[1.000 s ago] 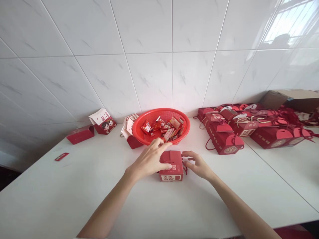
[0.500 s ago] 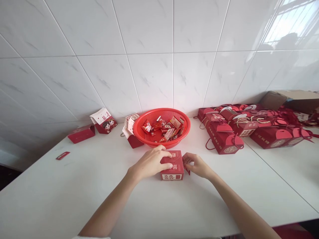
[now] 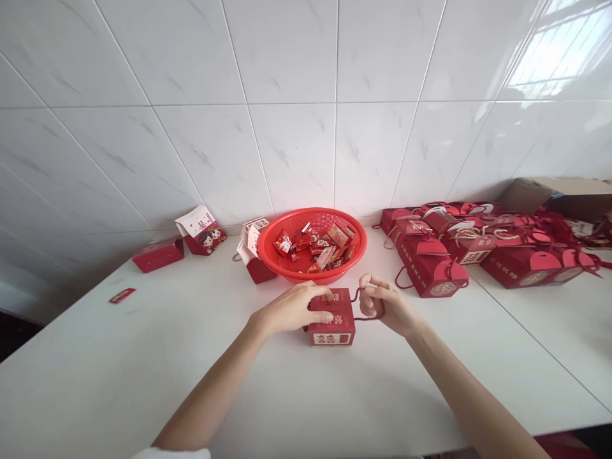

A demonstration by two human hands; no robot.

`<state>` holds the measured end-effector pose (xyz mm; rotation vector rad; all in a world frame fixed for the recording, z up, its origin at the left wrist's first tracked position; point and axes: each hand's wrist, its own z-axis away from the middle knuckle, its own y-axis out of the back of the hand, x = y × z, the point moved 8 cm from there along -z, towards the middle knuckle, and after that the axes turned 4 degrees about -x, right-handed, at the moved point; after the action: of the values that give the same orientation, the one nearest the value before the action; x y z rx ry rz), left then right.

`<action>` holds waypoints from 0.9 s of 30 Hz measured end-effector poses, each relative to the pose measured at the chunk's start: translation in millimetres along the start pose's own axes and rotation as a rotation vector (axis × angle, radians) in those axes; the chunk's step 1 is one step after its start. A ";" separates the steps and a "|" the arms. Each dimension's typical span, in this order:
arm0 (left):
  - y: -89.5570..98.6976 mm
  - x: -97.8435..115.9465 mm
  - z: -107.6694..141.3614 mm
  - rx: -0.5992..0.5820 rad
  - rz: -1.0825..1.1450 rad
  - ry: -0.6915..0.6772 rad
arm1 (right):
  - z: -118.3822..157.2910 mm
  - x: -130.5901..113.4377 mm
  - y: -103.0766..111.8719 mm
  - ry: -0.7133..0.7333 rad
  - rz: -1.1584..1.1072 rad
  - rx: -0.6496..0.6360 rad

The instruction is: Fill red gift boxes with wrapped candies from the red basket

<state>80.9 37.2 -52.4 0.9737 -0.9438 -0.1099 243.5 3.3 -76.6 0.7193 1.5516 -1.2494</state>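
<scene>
A small red candy box (image 3: 331,341) with white lettering and a pale printed front panel stands on the white table. My left hand (image 3: 292,308) grips it from the left, its thumb and fingers lying over the top. From the box's right side comes a dark red cord (image 3: 367,319) in a loop. My right hand (image 3: 384,302) has curled fingers through that loop and holds it out to the right. Just behind the box sits a red plastic basket (image 3: 277,271) with several wrapped candies (image 3: 325,255) in it.
Several finished-looking red boxes with cords (image 3: 437,274) crowd the right side, near a cardboard box (image 3: 568,191). At left are a red box (image 3: 159,255), a white-topped box (image 3: 203,233) and a small red wrapper (image 3: 123,295). Another white-topped box (image 3: 255,261) leans by the basket. A tiled wall (image 3: 291,153) rises behind.
My right hand has drawn the red cord outward from the box's right side into an open loop and lifted slightly. My left hand keeps its hold on the box.
</scene>
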 end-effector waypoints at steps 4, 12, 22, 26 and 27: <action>-6.1 10.9 -2.9 0.043 0.058 -0.057 | -10.4 -25.3 -11.9 0.107 0.207 -0.004; -6.9 20.4 -4.7 0.070 0.082 -0.091 | -30.7 -18.8 -29.0 0.140 0.850 -0.117; 42.8 22.4 23.1 0.115 0.622 -0.196 | -33.2 -18.6 -32.7 0.108 0.976 -0.209; 35.6 36.2 19.4 0.135 0.671 -0.285 | -38.1 -22.5 -38.1 0.101 0.924 -0.222; 31.8 38.0 16.4 0.143 0.643 -0.294 | -38.9 -25.5 -40.5 0.103 0.882 -0.232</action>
<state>82.3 27.3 -1.1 0.7526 -1.5122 0.3700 204.1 31.3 -38.3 1.1498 1.1968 -0.3764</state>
